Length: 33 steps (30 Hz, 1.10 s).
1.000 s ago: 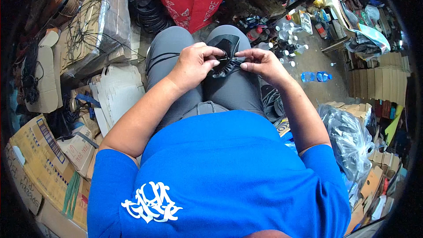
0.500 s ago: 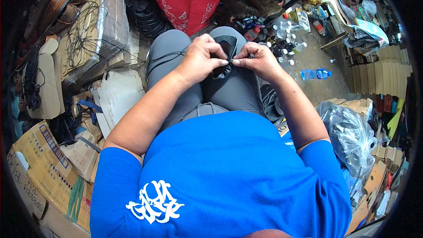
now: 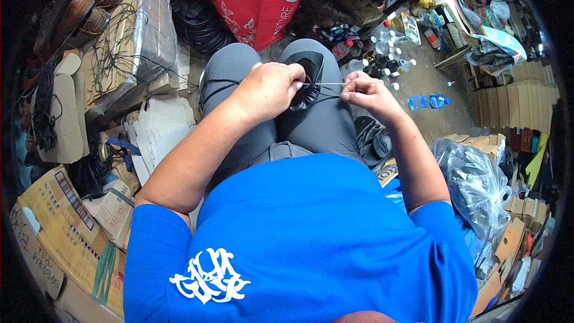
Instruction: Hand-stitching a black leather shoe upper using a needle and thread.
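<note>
Over my right thigh lies a black leather piece [image 3: 312, 63], shaped like a shoe upper, its near end gathered and shiny. My left hand [image 3: 270, 88] is closed at the left edge of this piece, thumb and fingers pinching it. A thin pale thread [image 3: 327, 84] runs straight from the piece to my right hand [image 3: 369, 94], whose fingertips pinch its end; it may be a needle in part. Dark cord [image 3: 329, 91] hangs loosely between the piece and my right hand. Another black cord [image 3: 218, 82] lies across my left thigh.
A red bag [image 3: 257, 9] stands beyond my knees. Several bottles [image 3: 388, 48] crowd the floor at far right, with a blue bottle [image 3: 429, 101] lying nearer. Cardboard boxes [image 3: 66, 227] are stacked at left. A clear plastic bag [image 3: 472, 173] sits by my right arm.
My right hand has moved right, away from my left hand, drawing the pale thread taut between them. My left hand has shifted slightly left and stays by the black piece.
</note>
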Available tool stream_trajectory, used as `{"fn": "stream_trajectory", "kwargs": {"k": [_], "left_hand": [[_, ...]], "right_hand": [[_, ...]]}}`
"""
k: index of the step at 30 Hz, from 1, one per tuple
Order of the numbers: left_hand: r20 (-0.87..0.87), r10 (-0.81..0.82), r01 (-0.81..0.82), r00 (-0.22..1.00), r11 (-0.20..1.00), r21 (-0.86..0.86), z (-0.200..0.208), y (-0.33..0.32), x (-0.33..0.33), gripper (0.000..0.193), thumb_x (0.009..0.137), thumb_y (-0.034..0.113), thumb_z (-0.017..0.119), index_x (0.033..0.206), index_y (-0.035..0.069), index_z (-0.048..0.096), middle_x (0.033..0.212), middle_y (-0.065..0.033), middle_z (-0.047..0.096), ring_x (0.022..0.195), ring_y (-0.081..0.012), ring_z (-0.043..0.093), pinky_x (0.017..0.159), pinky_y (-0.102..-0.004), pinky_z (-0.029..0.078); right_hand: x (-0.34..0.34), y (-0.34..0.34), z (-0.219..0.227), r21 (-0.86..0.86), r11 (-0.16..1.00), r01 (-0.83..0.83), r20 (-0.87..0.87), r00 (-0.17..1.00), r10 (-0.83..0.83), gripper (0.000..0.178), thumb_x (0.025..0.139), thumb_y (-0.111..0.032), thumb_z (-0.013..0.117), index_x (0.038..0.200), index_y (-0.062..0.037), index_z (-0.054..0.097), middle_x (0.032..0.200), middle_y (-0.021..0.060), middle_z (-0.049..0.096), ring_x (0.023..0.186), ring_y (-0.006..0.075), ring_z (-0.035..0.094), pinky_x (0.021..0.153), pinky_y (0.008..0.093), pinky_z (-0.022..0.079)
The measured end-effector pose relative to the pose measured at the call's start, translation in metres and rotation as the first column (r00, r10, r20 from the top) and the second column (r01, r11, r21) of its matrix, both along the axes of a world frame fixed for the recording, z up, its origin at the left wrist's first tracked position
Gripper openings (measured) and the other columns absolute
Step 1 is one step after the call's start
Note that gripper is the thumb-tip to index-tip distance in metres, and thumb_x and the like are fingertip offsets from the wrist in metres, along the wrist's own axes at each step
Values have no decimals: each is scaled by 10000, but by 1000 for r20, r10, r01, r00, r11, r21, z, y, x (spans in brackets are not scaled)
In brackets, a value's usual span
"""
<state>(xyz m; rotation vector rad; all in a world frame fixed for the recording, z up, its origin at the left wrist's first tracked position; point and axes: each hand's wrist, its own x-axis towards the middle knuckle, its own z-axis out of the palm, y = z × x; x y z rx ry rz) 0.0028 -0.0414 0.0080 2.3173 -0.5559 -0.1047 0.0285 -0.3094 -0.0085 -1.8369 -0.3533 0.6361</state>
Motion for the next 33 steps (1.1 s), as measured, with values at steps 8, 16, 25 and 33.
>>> {"fn": "stream_trajectory", "kwargs": {"k": [8,16,25,33], "left_hand": [[186,-179,129,966,959,252,6,-9,6,84,804,79,530,875,54,568,793,-136,632,820,-325,610,707,-439,452],[137,-219,180,966,951,251,-1,4,8,76,802,89,532,876,72,521,733,-142,611,758,-340,610,681,-451,444],[192,-135,68,972,946,317,-15,78,-9,159,740,14,505,888,66,537,805,-140,604,809,-348,592,711,-434,440],[-184,106,-201,977,739,-643,66,85,-11,75,839,78,654,847,3,647,793,-49,654,754,-99,616,711,-230,483]], "right_hand": [[38,5,19,-326,896,302,763,644,60,147,755,-174,705,845,-71,651,1020,107,576,976,283,549,856,354,443],[2,55,42,-764,645,-5,580,433,690,91,792,-143,555,875,-145,591,771,36,618,884,216,594,902,401,361],[26,4,17,-753,657,-35,545,524,654,140,744,-87,587,874,-131,559,759,74,586,874,273,575,934,431,381],[38,-1,43,475,831,289,-102,956,-275,154,880,-130,606,956,4,595,899,68,619,904,188,620,883,335,466]]}}
